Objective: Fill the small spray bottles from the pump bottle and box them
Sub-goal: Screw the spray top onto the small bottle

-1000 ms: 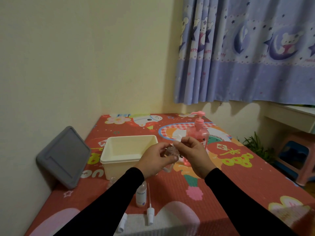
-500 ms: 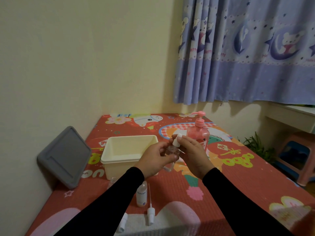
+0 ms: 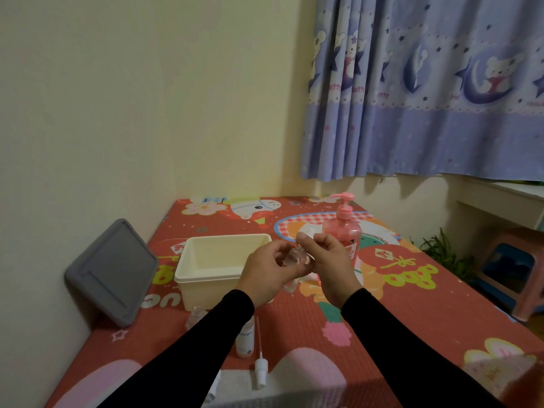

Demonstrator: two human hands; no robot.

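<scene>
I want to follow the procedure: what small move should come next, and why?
Probably lift the white spray cap clear with the right hand. The left hand holds the small clear bottle, and the pump bottle stands just behind.

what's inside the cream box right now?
The cream box looks empty: bare inner walls and floor show. The left hand covers its near right corner, so that part is hidden.

This is a room in a home, likely a child's bedroom. A purple curtain (image 3: 426, 83) printed with cartoon bears, moons and stars hangs by plain cream walls (image 3: 117, 98); a red cartoon play mat (image 3: 412, 304) covers the surface, with a plastic stool (image 3: 512, 272) and a potted plant (image 3: 441, 251) beside it.
</scene>
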